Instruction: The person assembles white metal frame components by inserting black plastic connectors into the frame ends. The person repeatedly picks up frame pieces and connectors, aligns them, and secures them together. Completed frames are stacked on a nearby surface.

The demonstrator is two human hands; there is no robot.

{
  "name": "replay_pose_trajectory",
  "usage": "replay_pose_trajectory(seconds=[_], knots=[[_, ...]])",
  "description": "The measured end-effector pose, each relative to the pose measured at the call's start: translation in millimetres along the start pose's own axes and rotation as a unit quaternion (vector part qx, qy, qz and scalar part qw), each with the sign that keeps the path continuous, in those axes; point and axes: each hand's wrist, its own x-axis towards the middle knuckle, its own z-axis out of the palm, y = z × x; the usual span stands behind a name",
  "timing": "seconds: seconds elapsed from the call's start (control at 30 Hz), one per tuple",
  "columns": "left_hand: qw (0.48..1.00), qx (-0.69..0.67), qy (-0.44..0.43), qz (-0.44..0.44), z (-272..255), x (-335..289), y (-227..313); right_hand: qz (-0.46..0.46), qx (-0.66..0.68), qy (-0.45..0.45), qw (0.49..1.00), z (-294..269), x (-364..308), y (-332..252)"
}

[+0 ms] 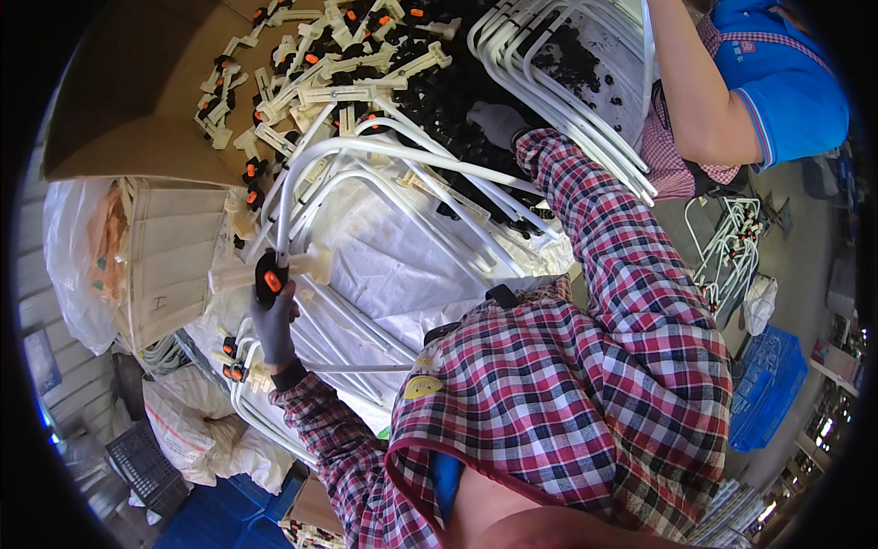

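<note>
My left hand (274, 331), in a grey glove, is closed round a black plastic fitting with an orange button (272, 280). This fitting sits at the end of a bent white tube frame (384, 147), beside a cream plastic bracket (240, 277). The frame arches away from me over other white tubes. My right hand (498, 124), also gloved in grey, reaches to the far side, onto a heap of small black parts (457, 80). Its fingertips are lost against the dark parts, so its grip is unclear.
Cream brackets with black and orange pieces (343, 69) are heaped by a cardboard box (137, 101). More white tube frames (540, 82) lie at the far right, near a co-worker in a blue shirt (786, 82). A blue crate (768, 389) stands at right, woven sacks (197, 425) at left.
</note>
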Motion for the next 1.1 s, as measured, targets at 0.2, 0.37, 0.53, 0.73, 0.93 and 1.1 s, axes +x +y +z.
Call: replay_pose_trajectory(seconds=[0.2,0.37,0.53,0.73,0.93,1.1], knots=[[0.995,-0.001,0.104,0.009,-43.3,-20.8,-35.4,0.109,0.575,0.1,0.804,12.2,-22.8,-13.6],[0.987,0.022,0.152,0.044,-51.8,-37.9,-30.2,0.177,0.786,0.067,0.588,33.9,-92.4,-26.8],[0.98,0.007,0.194,0.055,-72.2,-26.3,-48.8,0.209,0.789,0.061,0.575,52.7,-127.7,-47.7],[0.982,-0.005,0.176,0.065,-71.3,-16.2,-41.8,0.141,0.842,0.083,0.514,54.6,-117.9,-86.5],[0.982,-0.006,0.151,0.112,-70.3,-32.3,-25.1,0.099,0.895,0.021,0.434,35.2,-135.2,-83.1],[0.991,-0.051,0.092,0.077,-91.8,-31.3,-43.0,-0.012,0.676,-0.165,0.718,-20.5,-151.6,-30.3]])
